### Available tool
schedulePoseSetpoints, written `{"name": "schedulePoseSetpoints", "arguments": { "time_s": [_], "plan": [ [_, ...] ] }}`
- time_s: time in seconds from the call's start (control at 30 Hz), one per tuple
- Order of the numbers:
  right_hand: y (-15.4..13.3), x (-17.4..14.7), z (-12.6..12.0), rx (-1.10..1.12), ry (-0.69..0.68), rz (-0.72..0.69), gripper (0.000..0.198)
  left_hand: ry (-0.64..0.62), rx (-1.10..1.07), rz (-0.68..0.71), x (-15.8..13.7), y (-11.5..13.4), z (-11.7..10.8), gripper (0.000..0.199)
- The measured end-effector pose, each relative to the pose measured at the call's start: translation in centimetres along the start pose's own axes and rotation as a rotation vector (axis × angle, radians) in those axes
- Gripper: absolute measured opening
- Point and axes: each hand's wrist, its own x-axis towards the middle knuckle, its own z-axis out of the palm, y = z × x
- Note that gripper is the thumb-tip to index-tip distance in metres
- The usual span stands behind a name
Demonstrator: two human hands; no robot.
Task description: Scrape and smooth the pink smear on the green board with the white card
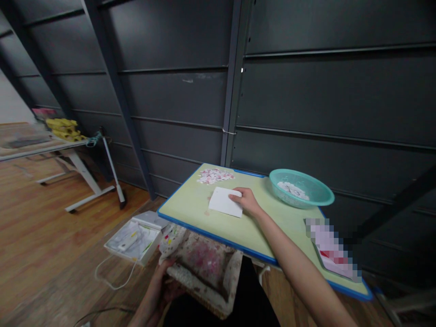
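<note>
My right hand [248,200] pinches the right edge of a white rectangular sheet [223,202], thumb on top, just over the small yellow-green table [185,206]. Below the table's front edge, my left hand [166,279] grips the left side of a stained, whitish foam box [195,282] that tilts above my lap. Pink and dark smears cover its inside, and coloured bits lie at its far left corner. On the table behind the sheet lies a loose pile of small white and pink pieces [214,176]. Faint smudges mark the tabletop beside the sheet.
A green plastic basket [325,195] with white pieces stands at the table's back right. A flat item with a pixelated surface [332,250] lies at the right. An open white box [146,259] with a cable sits lower left. Dark wall panels [177,95] rise behind.
</note>
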Motion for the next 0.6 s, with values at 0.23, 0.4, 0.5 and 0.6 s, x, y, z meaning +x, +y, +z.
{"name": "schedulePoseSetpoints", "arguments": {
  "time_s": [0.23,0.4,0.5,0.6],
  "plan": [
    [0.2,-0.1,0.1,-0.004,0.029,-0.011,0.035,-0.005,-0.008,-0.012,0.4,-0.1,-0.2,0.050],
    [-0.1,-0.2,0.0,0.042,-0.020,0.031,0.037,-0.025,0.008,-0.002,0.6,-0.3,-0.4,0.048],
    [-0.1,-0.1,0.0,0.023,0.047,-0.008,0.037,-0.017,-0.002,0.002,0.9,-0.5,-0.6,0.040],
    [-0.2,-0.2,0.2,-0.010,0.037,-0.016,0.035,-0.029,-0.015,-0.010,1.4,-0.7,-0.8,0.033]
  ]
}}
